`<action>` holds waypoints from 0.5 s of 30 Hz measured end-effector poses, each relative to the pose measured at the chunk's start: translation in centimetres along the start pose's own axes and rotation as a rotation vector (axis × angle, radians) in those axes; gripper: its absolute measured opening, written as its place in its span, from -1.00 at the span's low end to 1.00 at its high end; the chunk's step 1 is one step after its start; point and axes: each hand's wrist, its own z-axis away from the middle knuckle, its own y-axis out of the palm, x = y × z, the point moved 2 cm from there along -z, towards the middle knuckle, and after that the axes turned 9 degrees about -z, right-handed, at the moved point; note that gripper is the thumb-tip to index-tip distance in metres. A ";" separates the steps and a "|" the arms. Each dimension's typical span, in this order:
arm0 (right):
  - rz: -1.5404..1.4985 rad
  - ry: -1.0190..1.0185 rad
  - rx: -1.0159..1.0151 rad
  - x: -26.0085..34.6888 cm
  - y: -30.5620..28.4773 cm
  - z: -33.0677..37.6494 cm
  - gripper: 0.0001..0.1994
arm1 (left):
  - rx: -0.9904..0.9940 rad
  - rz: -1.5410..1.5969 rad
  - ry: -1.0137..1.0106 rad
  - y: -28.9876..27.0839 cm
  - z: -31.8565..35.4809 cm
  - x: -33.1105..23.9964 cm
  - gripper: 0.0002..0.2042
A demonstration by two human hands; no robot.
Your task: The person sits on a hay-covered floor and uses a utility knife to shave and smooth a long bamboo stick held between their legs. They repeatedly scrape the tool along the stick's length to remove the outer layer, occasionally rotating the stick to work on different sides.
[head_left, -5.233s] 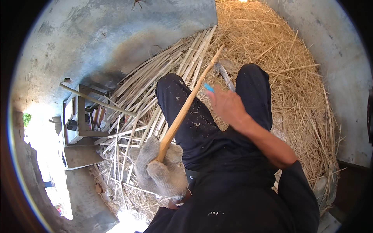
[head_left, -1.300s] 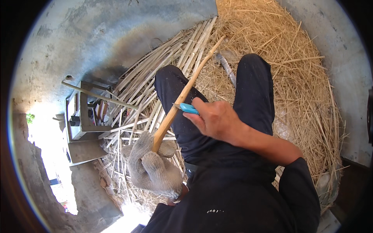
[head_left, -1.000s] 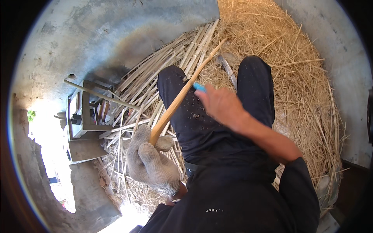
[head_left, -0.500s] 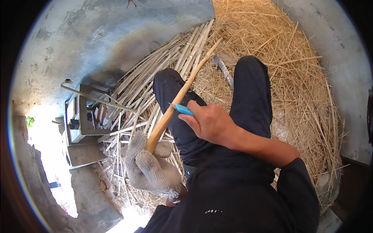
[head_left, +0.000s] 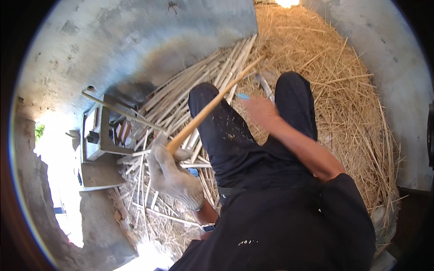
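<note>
Wooden stick point(head_left: 211, 107): slants from lower left to upper right, over the left leg point(head_left: 226, 135), its thin far end above loose straw point(head_left: 325, 58).
Left hand point(head_left: 174, 175): gloved, wrapped around the stick's thick near end.
Right hand point(head_left: 262, 111): bare, just right of the stick, curled on a small blue tool point(head_left: 242, 95); fingertips hidden.
Nearer hand: left, touching; whether tool meets wood is too blurred to tell.

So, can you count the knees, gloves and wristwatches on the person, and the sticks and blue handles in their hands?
Black-trousered knees: 2
Knit glove: 1
Wristwatch: 1
Peeled wooden stick: 1
Blue knife handle: 1
Total: 6
</note>
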 end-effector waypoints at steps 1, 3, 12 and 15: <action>0.013 0.079 -0.015 -0.8 -1.6 -0.4 -0.72 | -0.034 0.034 0.007 0.3 0.2 -0.5 -0.63; 0.039 0.238 0.016 -3.0 -3.7 0.0 -0.72 | 0.010 0.112 0.075 0.8 0.1 0.9 -0.63; -0.401 0.079 0.191 9.0 -7.8 1.7 -0.76 | 0.185 0.135 0.294 1.2 1.5 -0.7 -0.71; -0.189 0.238 0.204 6.0 -6.9 1.3 -0.79 | 0.153 0.208 0.233 1.8 2.6 -0.9 -0.70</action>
